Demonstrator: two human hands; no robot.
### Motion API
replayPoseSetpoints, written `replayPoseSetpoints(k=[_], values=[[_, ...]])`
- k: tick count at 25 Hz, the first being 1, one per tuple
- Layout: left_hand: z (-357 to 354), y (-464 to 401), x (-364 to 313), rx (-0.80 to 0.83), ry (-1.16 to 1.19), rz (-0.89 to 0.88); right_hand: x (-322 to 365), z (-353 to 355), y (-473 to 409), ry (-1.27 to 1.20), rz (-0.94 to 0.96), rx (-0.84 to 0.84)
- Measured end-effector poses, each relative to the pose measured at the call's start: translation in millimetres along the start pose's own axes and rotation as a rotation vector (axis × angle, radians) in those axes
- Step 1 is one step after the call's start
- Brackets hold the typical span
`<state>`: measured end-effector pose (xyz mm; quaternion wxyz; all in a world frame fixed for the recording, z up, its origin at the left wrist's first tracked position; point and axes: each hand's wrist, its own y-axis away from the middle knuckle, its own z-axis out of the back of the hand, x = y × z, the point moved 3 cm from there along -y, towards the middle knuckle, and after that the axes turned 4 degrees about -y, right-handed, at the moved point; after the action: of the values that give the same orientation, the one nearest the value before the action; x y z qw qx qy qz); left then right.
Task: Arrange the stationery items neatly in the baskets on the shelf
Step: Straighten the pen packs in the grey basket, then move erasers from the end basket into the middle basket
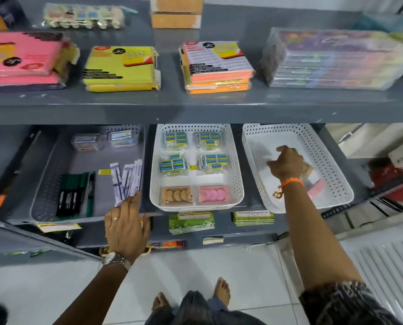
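Three baskets stand side by side on the lower shelf. The grey basket (43, 195) on the left holds green and black markers (75, 194), wrapped pens (127, 181) and two small clear boxes. My left hand (125, 227) lies over its front right corner, fingers curled on the rim, fingertips at the wrapped pens. The middle white basket (239, 181) holds rows of blue-and-yellow eraser packs (174, 139), a brown set and a pink set. My right hand (287, 165) reaches down into the right white basket (336, 181), among blurred white pieces and a pink eraser (316, 186).
The upper shelf (195, 106) carries stacks of pink, yellow and orange paper packs and a clear-wrapped bundle at the right. Green packs lie on the shelf below the baskets. White boxes and red items sit to the right of the rack. My feet stand on white floor tiles.
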<state>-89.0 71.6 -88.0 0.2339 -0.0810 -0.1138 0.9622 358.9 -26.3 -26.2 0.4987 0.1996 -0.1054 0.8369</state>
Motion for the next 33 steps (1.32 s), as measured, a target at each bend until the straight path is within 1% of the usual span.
replayPoseSetpoints(k=[1, 2, 4, 5, 7, 10, 14, 16, 19, 21, 23, 25, 28, 31, 33], values=[[0, 0, -1, 0.005, -0.009, 0.007, -12, -3, -8, 0.122, -0.062, 0.002], [0, 0, -1, 0.011, -0.016, 0.016, -22, -7, -15, 0.189, -0.129, 0.009], [0, 1, -1, 0.026, -0.026, 0.029, -36, -14, -22, 0.204, -0.245, 0.036], [0, 1, -1, 0.028, -0.035, 0.029, -40, -15, -24, 0.195, -0.270, 0.050], [0, 0, -1, 0.028, -0.043, 0.026, -43, -17, -26, 0.203, -0.228, 0.050], [-2, 0, 0, 0.037, -0.047, 0.036, -43, -22, -20, 0.183, -0.086, 0.017], [-4, 0, -1, 0.043, -0.052, 0.042, -44, -27, -11, 0.262, 0.082, 0.009], [-4, 0, 0, 0.039, -0.051, 0.046, -44, -26, -7, 0.284, 0.079, 0.004], [-5, 0, 0, 0.033, -0.052, 0.047, -43, -22, -1, 0.250, 0.027, -0.027], [-5, 1, 0, 0.024, -0.049, 0.049, -42, -17, 7, 0.175, 0.032, -0.040], [-5, 1, 0, 0.021, -0.043, 0.048, -37, -8, 18, 0.006, 0.050, -0.087], [-5, 1, 1, 0.027, -0.048, 0.047, -30, 7, 33, -0.197, 0.072, -0.173], [-6, 1, 2, 0.029, -0.054, 0.039, -19, 22, 53, -0.390, 0.081, -0.253], [-7, 1, 1, 0.024, -0.054, 0.043, -4, 26, 65, -0.534, 0.078, -0.259], [-7, 0, 1, 0.024, -0.051, 0.048, 10, 25, 70, -0.555, 0.136, -0.226]])
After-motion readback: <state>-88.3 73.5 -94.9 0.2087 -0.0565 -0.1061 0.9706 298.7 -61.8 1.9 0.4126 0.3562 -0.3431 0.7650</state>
